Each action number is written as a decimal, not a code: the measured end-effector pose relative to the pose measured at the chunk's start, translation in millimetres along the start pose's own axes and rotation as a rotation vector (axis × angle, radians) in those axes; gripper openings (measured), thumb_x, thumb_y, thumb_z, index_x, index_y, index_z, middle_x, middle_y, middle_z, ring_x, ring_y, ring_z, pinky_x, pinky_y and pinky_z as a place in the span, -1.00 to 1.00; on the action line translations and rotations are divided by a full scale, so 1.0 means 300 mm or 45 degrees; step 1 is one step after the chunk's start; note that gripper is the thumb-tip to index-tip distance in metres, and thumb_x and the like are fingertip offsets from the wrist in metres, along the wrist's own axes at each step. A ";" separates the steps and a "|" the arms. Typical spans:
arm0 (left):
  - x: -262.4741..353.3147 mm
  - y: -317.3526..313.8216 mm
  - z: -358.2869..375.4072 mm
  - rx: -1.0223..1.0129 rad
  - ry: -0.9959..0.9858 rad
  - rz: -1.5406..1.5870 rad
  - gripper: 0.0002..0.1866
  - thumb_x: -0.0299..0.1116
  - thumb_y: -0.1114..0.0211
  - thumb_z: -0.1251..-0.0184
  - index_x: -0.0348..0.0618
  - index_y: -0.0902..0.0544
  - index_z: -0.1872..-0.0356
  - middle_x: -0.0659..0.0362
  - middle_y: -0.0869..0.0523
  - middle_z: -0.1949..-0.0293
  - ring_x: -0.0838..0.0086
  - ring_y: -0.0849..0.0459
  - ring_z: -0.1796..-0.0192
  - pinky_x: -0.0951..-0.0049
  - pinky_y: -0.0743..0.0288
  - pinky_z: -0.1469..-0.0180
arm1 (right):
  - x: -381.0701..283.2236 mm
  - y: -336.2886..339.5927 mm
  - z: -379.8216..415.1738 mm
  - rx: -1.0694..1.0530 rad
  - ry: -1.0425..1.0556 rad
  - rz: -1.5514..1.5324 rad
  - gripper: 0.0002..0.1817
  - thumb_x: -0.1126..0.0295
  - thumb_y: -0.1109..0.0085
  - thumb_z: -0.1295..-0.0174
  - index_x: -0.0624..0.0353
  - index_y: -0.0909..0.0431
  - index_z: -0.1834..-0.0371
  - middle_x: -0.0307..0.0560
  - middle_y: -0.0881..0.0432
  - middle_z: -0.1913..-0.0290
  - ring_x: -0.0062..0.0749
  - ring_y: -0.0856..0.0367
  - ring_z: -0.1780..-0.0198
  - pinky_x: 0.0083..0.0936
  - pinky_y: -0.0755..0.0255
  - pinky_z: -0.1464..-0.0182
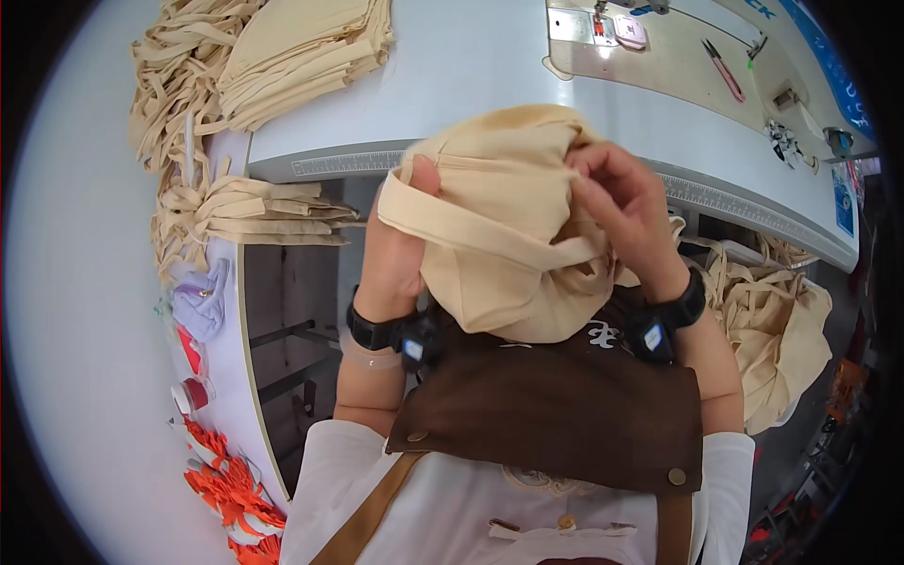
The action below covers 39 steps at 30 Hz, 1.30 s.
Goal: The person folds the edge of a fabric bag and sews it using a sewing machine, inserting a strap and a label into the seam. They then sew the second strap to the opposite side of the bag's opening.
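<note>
While finished stacks of folded bags [301, 52] are lying on the table [452, 66], a cream cloth bag [508, 226] is being held up bunched at chest height, gripped by the left hand [395, 250] and pinched by the right hand [626, 212], judged half-worked, strap [480, 231] being still loose.

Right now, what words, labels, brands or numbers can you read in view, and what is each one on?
"CK": white letters, cut off by the frame edge, on the blue strip.
Ruler markings along the table edge: too small to read.
White emblem on the brown apron: partly hidden by the beige fabric, unreadable.
Wristband screens: no readable text.
</note>
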<state>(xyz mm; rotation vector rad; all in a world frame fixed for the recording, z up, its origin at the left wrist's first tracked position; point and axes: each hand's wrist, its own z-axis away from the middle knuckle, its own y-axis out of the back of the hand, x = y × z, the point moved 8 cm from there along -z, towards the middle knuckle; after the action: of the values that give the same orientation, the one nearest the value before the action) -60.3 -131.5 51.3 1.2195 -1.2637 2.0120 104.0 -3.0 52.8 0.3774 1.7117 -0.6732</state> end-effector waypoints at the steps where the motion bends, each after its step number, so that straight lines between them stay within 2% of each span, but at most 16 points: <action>1: 0.054 -0.004 -0.001 -0.005 -0.125 -0.363 -0.54 -0.09 -0.23 -0.57 -0.27 -0.53 -0.22 0.04 -0.72 -0.07 0.41 -0.72 -0.05 0.35 -0.64 -0.06 | -0.015 -0.011 0.017 -0.033 0.068 0.141 -0.95 0.49 -0.19 -0.41 0.22 -0.54 0.16 -0.38 -0.55 0.25 -0.71 -0.48 0.21 -0.67 -0.41 0.15; 3: 0.161 -0.041 -0.011 -0.012 -0.361 -1.095 -0.56 -0.11 -0.32 -0.52 -0.26 -0.55 -0.15 0.10 -0.75 0.05 0.53 -0.70 0.03 0.44 -0.61 0.03 | -0.037 -0.031 0.040 -0.096 0.207 0.419 -0.95 0.51 -0.21 -0.38 0.22 -0.54 0.18 -0.31 -0.53 0.30 -0.65 -0.49 0.28 -0.65 -0.40 0.19; 4: 0.162 -0.022 -0.027 0.042 -0.209 -1.048 -0.60 -0.21 -0.44 -0.42 -0.27 -0.56 -0.07 0.19 -0.73 0.18 0.61 -0.64 0.11 0.50 -0.56 0.11 | -0.060 -0.043 0.037 -0.142 0.374 0.589 -0.89 0.54 -0.28 -0.29 0.21 -0.56 0.17 -0.21 -0.50 0.35 -0.52 -0.49 0.36 -0.61 -0.39 0.23; 6: 0.182 -0.052 -0.049 -0.044 -0.332 -0.898 -0.69 -0.40 -0.45 -0.36 -0.26 -0.56 0.00 0.18 -0.73 0.16 0.62 -0.59 0.18 0.56 -0.52 0.14 | -0.089 -0.064 0.038 -0.181 0.387 0.683 -0.86 0.55 -0.32 -0.25 0.21 -0.57 0.17 -0.18 -0.51 0.35 -0.44 -0.50 0.36 -0.56 -0.39 0.24; 10: 0.245 -0.104 -0.050 -0.107 -0.806 -1.148 -0.69 -0.64 -0.50 -0.16 -0.26 -0.60 0.11 0.14 -0.75 0.14 0.57 -0.55 0.29 0.55 -0.47 0.20 | -0.156 -0.097 0.031 -0.240 0.544 0.887 -0.80 0.51 -0.40 -0.19 0.18 -0.58 0.18 -0.15 -0.53 0.33 -0.27 -0.54 0.33 -0.38 -0.44 0.23; 13: 0.254 -0.178 -0.071 -0.467 -0.791 -1.614 -0.70 -0.58 -0.51 -0.10 -0.14 -0.65 0.14 0.16 -0.62 0.36 0.33 -0.64 0.30 0.39 -0.50 0.26 | -0.153 -0.102 0.022 -0.283 0.614 1.057 -0.82 0.46 -0.39 -0.19 0.17 -0.55 0.22 -0.12 -0.53 0.32 -0.19 -0.54 0.29 -0.32 -0.46 0.18; 16: 0.257 -0.174 -0.093 -0.408 -0.580 -1.672 -0.76 -0.58 -0.48 -0.07 -0.16 -0.66 0.23 0.11 -0.58 0.37 0.20 -0.63 0.27 0.34 -0.48 0.23 | -0.180 -0.116 0.022 -0.249 0.767 1.280 -0.82 0.44 -0.35 -0.23 0.17 -0.50 0.26 -0.09 -0.54 0.30 -0.12 -0.55 0.24 -0.26 -0.48 0.10; 19: 0.254 -0.164 -0.117 -0.594 -0.501 -1.800 -0.79 -0.53 -0.46 -0.09 -0.19 -0.64 0.24 0.13 -0.56 0.40 0.19 -0.62 0.28 0.30 -0.48 0.20 | -0.204 -0.132 0.017 -0.216 0.905 1.306 -0.82 0.44 -0.29 -0.29 0.17 -0.44 0.22 -0.05 -0.55 0.28 -0.04 -0.56 0.23 -0.21 -0.50 0.07; 23: 0.281 -0.161 -0.181 -0.764 -0.465 -1.613 -0.71 -0.32 -0.57 -0.12 -0.18 -0.57 0.38 0.10 -0.61 0.25 0.43 -0.61 0.12 0.44 -0.46 0.08 | -0.085 -0.078 -0.017 -0.128 0.643 0.870 -0.82 0.43 -0.19 -0.40 0.19 -0.37 0.12 0.00 -0.53 0.32 0.03 -0.56 0.32 -0.18 -0.51 0.19; 24: 0.296 -0.186 -0.198 -0.891 -0.650 -1.504 -0.70 -0.27 -0.53 -0.21 -0.19 -0.57 0.41 0.03 -0.66 0.08 0.36 -0.62 -0.13 0.42 -0.48 -0.12 | -0.071 -0.069 -0.033 -0.110 0.534 0.829 -0.83 0.43 -0.16 -0.42 0.19 -0.35 0.12 0.01 -0.52 0.35 0.02 -0.56 0.37 -0.20 -0.49 0.24; 27: 0.264 -0.174 -0.279 -0.922 -0.216 -1.029 -0.71 -0.28 -0.45 -0.31 -0.23 -0.55 0.43 0.02 -0.68 0.00 0.29 -0.65 -0.18 0.39 -0.49 -0.20 | -0.039 -0.074 -0.053 -0.018 0.276 0.696 -0.84 0.43 -0.09 -0.46 0.21 -0.30 0.12 0.02 -0.49 0.42 -0.05 -0.52 0.49 -0.27 -0.44 0.38; 28: 0.243 -0.166 -0.300 -0.918 -0.071 -0.992 -0.74 -0.30 -0.36 -0.39 -0.26 -0.57 0.40 0.10 -0.70 0.10 0.39 -0.69 -0.01 0.42 -0.52 -0.09 | -0.031 -0.078 -0.058 0.035 0.242 0.651 -0.84 0.44 -0.08 -0.47 0.21 -0.29 0.13 0.01 -0.47 0.44 -0.09 -0.51 0.52 -0.30 -0.42 0.41; 31: 0.207 -0.154 -0.411 -0.875 0.136 -1.241 -0.79 -0.33 -0.34 -0.40 -0.27 -0.60 0.35 0.19 -0.69 0.22 0.55 -0.64 0.16 0.50 -0.51 0.04 | -0.016 -0.039 -0.078 0.213 0.159 0.549 -0.86 0.47 -0.04 -0.48 0.21 -0.27 0.15 -0.04 -0.43 0.48 -0.23 -0.46 0.56 -0.38 -0.36 0.45; 33: 0.187 -0.212 -0.490 -0.975 -0.055 -1.392 -0.83 -0.36 -0.31 -0.39 -0.27 -0.62 0.30 0.24 -0.67 0.28 0.62 -0.58 0.20 0.55 -0.48 0.09 | -0.029 0.011 -0.093 0.348 0.135 0.585 -0.86 0.48 -0.04 -0.49 0.20 -0.26 0.14 -0.06 -0.42 0.48 -0.28 -0.43 0.56 -0.38 -0.35 0.45; 38: 0.050 -0.341 -0.703 -1.062 -0.151 -1.468 -0.85 -0.45 -0.27 -0.34 -0.27 -0.61 0.13 0.23 -0.66 0.29 0.62 -0.56 0.20 0.56 -0.48 0.08 | -0.042 0.146 -0.155 0.629 0.167 1.050 -0.88 0.47 -0.03 -0.46 0.20 -0.28 0.12 0.21 -0.55 0.48 0.29 -0.58 0.39 0.02 -0.39 0.42; 39: 0.005 -0.356 -0.746 -1.046 -0.105 -1.480 -0.83 -0.47 -0.25 -0.33 -0.26 -0.61 0.10 0.22 -0.67 0.28 0.59 -0.58 0.20 0.54 -0.50 0.07 | -0.040 0.162 -0.166 0.622 0.136 1.136 -0.88 0.46 -0.02 -0.46 0.20 -0.29 0.11 0.21 -0.55 0.49 0.28 -0.59 0.40 0.02 -0.40 0.42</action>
<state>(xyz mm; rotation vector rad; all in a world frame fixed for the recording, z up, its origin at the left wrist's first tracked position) -78.6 115.6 61.7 1.1531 -0.8766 0.5299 96.7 66.9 59.5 1.4314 1.2589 -0.3854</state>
